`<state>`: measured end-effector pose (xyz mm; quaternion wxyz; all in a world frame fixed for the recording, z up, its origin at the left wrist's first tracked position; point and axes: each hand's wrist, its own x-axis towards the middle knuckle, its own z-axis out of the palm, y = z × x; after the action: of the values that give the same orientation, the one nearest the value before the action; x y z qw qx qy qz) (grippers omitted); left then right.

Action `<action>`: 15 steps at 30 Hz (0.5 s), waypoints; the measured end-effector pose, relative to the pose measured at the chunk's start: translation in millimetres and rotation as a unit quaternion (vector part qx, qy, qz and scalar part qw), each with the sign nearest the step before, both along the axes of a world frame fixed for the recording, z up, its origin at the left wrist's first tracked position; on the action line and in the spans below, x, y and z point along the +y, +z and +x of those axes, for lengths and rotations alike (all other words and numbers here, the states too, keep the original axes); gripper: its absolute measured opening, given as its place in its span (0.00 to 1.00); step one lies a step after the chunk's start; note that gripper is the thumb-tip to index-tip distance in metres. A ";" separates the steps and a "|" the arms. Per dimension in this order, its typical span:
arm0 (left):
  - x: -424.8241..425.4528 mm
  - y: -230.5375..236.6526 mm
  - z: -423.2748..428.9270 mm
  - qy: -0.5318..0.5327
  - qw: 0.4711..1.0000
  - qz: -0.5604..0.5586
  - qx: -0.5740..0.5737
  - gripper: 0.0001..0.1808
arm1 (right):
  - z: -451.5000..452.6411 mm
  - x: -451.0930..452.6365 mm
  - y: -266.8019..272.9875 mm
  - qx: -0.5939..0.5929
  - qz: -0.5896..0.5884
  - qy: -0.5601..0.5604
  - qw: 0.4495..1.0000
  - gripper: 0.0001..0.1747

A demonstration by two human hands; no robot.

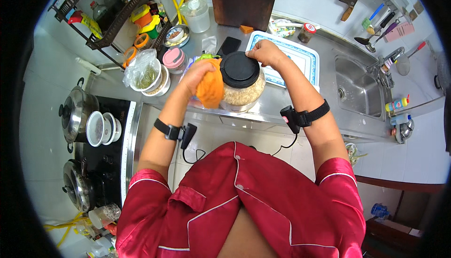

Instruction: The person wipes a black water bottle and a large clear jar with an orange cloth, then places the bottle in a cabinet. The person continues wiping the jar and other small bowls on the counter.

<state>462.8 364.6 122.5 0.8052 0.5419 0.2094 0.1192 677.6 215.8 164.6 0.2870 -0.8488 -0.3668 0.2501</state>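
A clear jar of pale flakes (243, 96) with a black lid (240, 68) stands near the counter's front edge. My left hand (199, 76) grips an orange cloth (210, 86), which hangs against the jar's left side. The fingers of my right hand (265, 53) are bent at the right rim of the lid; whether they pinch it is unclear. Behind the jar lie a dark phone (229, 45) and some green peppers (208, 57). A white tray with a blue patterned border (313, 62) lies behind and to the right, partly under my right forearm.
To the left stand a pink-lidded jar (173, 59) and stacked tubs (156, 90) with a plastic bag. A stove (112, 117) with a pot (79, 108) is at far left, a steel sink (359, 89) at right. A dark board (243, 2) leans on the wall by a red-lidded jar (307, 32).
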 end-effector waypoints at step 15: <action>-32.6 -17.6 -13.3 0.002 0.991 0.105 -0.088 0.39 | -29.6 2.2 -1.3 -0.192 0.048 0.072 0.978 0.25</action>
<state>449.5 332.0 104.8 0.7588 0.6105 0.1255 0.1893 648.0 218.1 163.3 0.2332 -0.8377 -0.4866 0.0843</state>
